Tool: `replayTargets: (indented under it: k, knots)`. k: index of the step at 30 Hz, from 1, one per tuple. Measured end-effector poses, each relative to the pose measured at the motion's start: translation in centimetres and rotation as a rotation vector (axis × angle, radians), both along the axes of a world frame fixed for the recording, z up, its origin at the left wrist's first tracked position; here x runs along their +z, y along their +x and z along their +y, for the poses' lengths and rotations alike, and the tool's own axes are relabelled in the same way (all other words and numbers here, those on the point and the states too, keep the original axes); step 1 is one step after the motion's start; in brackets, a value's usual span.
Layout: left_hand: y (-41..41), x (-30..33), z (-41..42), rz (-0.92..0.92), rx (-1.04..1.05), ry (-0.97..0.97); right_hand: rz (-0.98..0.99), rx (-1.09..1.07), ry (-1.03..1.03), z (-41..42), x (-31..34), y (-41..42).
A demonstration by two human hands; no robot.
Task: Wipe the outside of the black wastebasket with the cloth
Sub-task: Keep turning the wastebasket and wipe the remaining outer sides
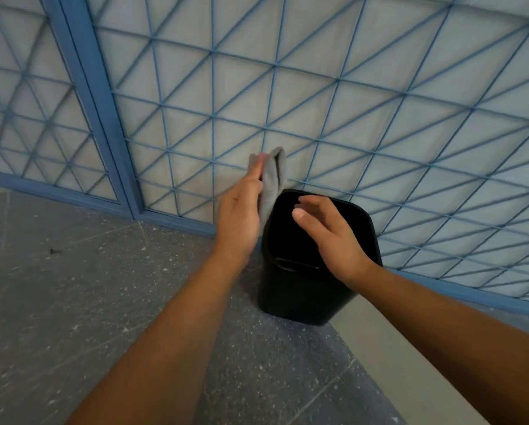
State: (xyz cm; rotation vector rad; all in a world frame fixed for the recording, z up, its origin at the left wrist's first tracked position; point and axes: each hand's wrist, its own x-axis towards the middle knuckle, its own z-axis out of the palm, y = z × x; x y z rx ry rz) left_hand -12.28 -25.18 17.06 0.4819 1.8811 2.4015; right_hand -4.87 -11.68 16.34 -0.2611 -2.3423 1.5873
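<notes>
wastebasket: black wastebasket (pixel 303 289) stands upright on the floor (pixel 73 302), mouth up, long axis vertical; tall body with rounded-rectangle rim, a slot handle cut just under the near rim.
contents: inside reads as plain black; cannot tell whether anything lies in it.
position: at the far edge of the dark speckled floor, just beside the base rail of the blue lattice screen (pixel 379 102); its foot sits where the dark floor meets a paler strip on the right.
cloth: grey cloth (pixel 272 185) hangs in a folded strip, long axis near vertical, top end above the fingertips, lower end down beside the left far corner of the rim; contact with the rim is not clear.
left hand: left hand (pixel 241 216) holds the cloth against its palm side, fingers straight and pointing up and away; the grip itself is hidden behind the hand.
right hand: right hand (pixel 330 231) hovers over the basket mouth, fingers loosely spread and relaxed, holding nothing, thumb toward the cloth.
forearms: both bare, reaching in from the near edge.
</notes>
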Motion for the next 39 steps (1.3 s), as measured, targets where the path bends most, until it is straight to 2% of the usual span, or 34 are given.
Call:
replayTargets:
  k: [3, 5, 8, 12, 15, 17, 20, 23, 25, 28, 31, 34, 36, 39]
  knots:
    - [3.4, 2.6, 2.6, 0.281, -0.199, -0.195, -0.044, 0.112, -0.485, 2.1, 4.2, 1.5]
    - [5.7, 3.0, 4.7, 0.395, -0.295, -0.273, -0.01, 0.16, -0.642, 3.6, 6.0, 3.5]
    - [8.2, 2.8, 7.1, 0.432, -0.346, -0.311, 0.014, 0.002, -0.667, 5.3, 7.0, 6.8]
    - [10.2, 2.0, 9.9, 0.41, -0.452, -0.205, -0.012, -0.248, -0.71, 8.5, 6.4, 10.2]
    - [11.1, 1.7, 12.2, 0.231, -0.337, -0.116, -0.054, -0.283, -0.787, 10.5, 6.2, 12.2]
    - [11.2, 2.0, 13.3, -0.013, -0.299, -0.113, -0.072, -0.252, -0.788, 11.8, 6.2, 13.3]
    - [11.6, 2.1, 15.0, -0.291, -0.59, -0.151, -0.037, -0.176, -0.762, 13.6, 6.2, 14.3]
    - [12.8, 1.4, 16.7, -0.482, -0.7, -0.025, 0.015, -0.21, -0.693, 15.7, 5.9, 15.1]
    - [13.2, 0.8, 17.9, -0.48, -0.65, -0.021, 0.021, -0.297, -0.56, 17.0, 5.3, 15.6]
    - [13.9, -0.1, 19.5, -0.451, -0.455, -0.029, -0.031, -0.502, -0.22, 18.3, 3.9, 16.6]
    - [14.7, -0.9, 20.6, -0.207, -0.259, -0.139, -0.031, -0.623, 0.012, 19.2, 1.3, 17.0]
    - [16.1, -2.6, 21.4, -0.015, -0.181, -0.25, -0.027, -0.71, -0.064, 19.7, -1.4, 16.8]
    - [17.2, -4.0, 22.1, 0.001, -0.179, -0.307, -0.008, -0.786, -0.163, 19.9, -3.3, 16.6]
    - [18.4, -6.1, 23.0, -0.028, -0.169, -0.36, 0.013, -0.89, -0.166, 20.1, -6.3, 16.6]
